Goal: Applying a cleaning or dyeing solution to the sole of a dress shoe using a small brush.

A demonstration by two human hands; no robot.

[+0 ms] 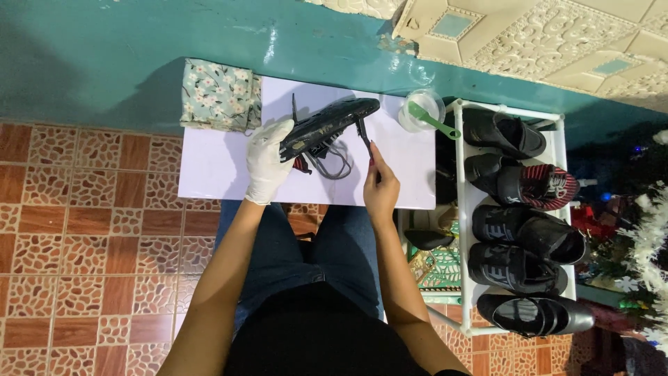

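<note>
White surface [216, 167]: a black shoe [327, 124] is gripped by the gloved left hand [266, 161], long axis slanting up-right (laces dangling); a brush [363, 132], pinched in the right hand [380, 188], touches its toe end.

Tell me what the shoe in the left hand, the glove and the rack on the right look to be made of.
The shoe looks like glossy black leather or a synthetic: it catches bright highlights. The glove on the left hand seems thin white latex or the like, smooth and close-fitting. The rack appears to be white plastic or painted tubing; which one cannot be told.
</note>
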